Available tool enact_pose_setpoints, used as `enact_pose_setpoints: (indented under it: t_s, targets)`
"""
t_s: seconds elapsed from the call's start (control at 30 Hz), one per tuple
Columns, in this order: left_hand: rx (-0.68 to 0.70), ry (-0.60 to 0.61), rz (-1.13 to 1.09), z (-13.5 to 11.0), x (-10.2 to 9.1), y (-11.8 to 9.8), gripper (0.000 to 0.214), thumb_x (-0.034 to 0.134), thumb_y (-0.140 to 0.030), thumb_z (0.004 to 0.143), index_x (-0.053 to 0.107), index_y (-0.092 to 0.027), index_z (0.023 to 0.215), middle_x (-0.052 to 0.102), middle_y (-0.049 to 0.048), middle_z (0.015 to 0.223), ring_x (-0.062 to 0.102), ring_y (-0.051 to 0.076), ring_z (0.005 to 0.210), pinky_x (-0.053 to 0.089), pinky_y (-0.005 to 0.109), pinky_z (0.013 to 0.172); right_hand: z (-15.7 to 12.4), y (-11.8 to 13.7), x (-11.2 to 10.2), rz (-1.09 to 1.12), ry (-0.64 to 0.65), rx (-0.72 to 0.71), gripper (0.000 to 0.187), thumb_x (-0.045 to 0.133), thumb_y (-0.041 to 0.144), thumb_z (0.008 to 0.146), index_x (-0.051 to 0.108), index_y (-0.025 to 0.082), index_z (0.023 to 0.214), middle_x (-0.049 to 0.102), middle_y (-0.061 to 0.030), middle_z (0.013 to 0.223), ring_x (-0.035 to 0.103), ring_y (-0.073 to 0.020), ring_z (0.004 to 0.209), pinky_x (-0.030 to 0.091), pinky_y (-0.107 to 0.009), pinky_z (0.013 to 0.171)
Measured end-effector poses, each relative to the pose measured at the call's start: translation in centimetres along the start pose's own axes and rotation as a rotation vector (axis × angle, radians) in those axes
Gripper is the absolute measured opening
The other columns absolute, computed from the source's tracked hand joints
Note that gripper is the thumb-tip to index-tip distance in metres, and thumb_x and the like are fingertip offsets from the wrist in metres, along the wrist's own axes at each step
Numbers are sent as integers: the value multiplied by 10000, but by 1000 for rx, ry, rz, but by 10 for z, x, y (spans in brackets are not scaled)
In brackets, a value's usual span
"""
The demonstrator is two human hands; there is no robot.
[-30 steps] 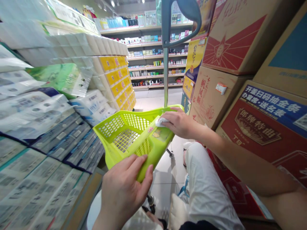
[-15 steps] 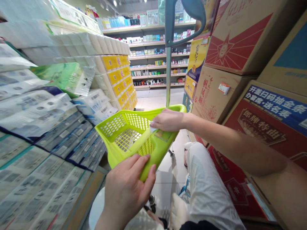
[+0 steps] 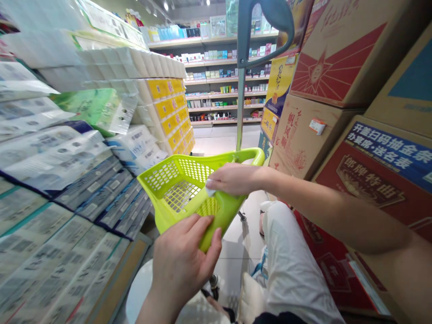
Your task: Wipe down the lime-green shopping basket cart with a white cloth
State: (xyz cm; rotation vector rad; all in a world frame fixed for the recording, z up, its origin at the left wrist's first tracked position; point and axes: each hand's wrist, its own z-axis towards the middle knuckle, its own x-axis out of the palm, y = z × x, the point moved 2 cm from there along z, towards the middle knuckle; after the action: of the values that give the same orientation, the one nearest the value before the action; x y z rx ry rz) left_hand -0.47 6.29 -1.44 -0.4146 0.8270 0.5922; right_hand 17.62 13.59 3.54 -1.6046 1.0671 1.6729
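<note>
A lime-green plastic basket (image 3: 222, 218) with perforated walls is tilted in front of me, beside an upright metal pole (image 3: 240, 108) topped by a grey loop handle (image 3: 243, 33). My left hand (image 3: 185, 256) grips its near edge, with the thumb on the outside and the fingers over the rim. Across the near right side of the basket, my right hand (image 3: 234, 177) presses a small white wipe (image 3: 209, 186) against the surface, its fingers closed over the wipe. Most of the wipe is hidden under that hand.
Stacked tissue packs (image 3: 91, 180) rise close on the left. Cardboard cartons (image 3: 337, 58) are piled close on the right. Shelves of small products (image 3: 219, 81) stand at the back. Below are my white-trousered leg (image 3: 290, 252), a white round seat (image 3: 141, 288) and caster wheels (image 3: 213, 281).
My right hand has slid a little left and down over the basket with the wipe, uncovering more of the far right rim. The left hand keeps its grip.
</note>
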Motion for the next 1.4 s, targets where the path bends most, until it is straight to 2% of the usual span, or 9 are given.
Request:
enact_pose_setpoints:
  t_s: [0.1, 0.17, 0.37, 0.47, 0.73, 1.0, 1.23, 1.3, 1.4]
  targets:
    - [-1, 3, 0, 0, 1, 0, 242, 502, -367, 901, 673, -197, 887, 686, 34, 737, 651, 157, 636, 474, 237, 537, -9, 15, 7, 47, -59, -98, 366, 385, 392, 1017, 676, 206, 896, 731, -35, 881, 656, -170, 831, 421, -263, 758]
    - [4, 7, -5, 1, 1, 0, 242, 506, -367, 901, 676, -195, 901, 690, 36, 745, 653, 159, 640, 481, 237, 546, -11, 8, 10, 29, -97, -96, 370, 378, 391, 1022, 666, 200, 890, 720, -32, 858, 646, -165, 815, 412, -263, 766]
    - [6, -25, -21, 3, -2, -3, 251, 491, -352, 908, 682, -192, 874, 696, 36, 731, 652, 157, 623, 486, 234, 540, -11, -48, 4, -100, -171, 171, 365, 364, 309, 1027, 673, 171, 891, 723, -74, 891, 638, -172, 766, 396, -262, 683]
    - [16, -33, -12, 3, -1, -2, 246, 498, -353, 906, 677, -189, 867, 694, 34, 729, 649, 162, 617, 485, 245, 536, -12, -54, 2, -149, -181, 273, 380, 368, 311, 1021, 678, 161, 861, 724, -93, 861, 642, -191, 758, 392, -279, 680]
    - [18, -26, -14, 0, -1, -1, 231, 511, -349, 906, 672, -184, 884, 698, 39, 757, 651, 162, 634, 492, 252, 554, -28, -8, 15, -46, -328, -96, 279, 430, 299, 1012, 656, 174, 906, 701, -34, 914, 620, -154, 861, 354, -312, 942]
    - [45, -54, -19, 2, -3, -4, 247, 492, -338, 917, 676, -176, 889, 703, 38, 758, 654, 157, 625, 490, 249, 551, -33, -51, 14, -91, -426, 71, 305, 452, 257, 992, 633, 151, 770, 679, -58, 775, 592, -167, 734, 383, -323, 881]
    - [40, -14, -33, -1, -2, 0, 199, 529, -319, 904, 670, -179, 923, 693, 26, 762, 658, 153, 650, 489, 241, 567, -56, -1, 37, 26, -596, -278, 222, 449, 298, 1004, 647, 204, 1043, 699, -64, 1104, 614, -184, 1060, 335, -389, 1074]
    - [43, -13, -26, -1, -2, 0, 199, 531, -320, 904, 669, -178, 926, 698, 29, 777, 662, 155, 657, 494, 244, 574, -61, -8, 42, 63, -625, -296, 231, 429, 288, 1013, 635, 222, 1091, 691, -51, 1169, 603, -174, 1122, 311, -399, 1109]
    - [51, -51, -7, 0, -2, -2, 231, 510, -342, 911, 670, -175, 903, 702, 36, 768, 660, 163, 641, 496, 254, 560, -64, -42, 44, 114, -720, -166, 249, 409, 278, 1017, 643, 217, 1079, 709, -61, 1135, 620, -187, 1103, 365, -420, 1075]
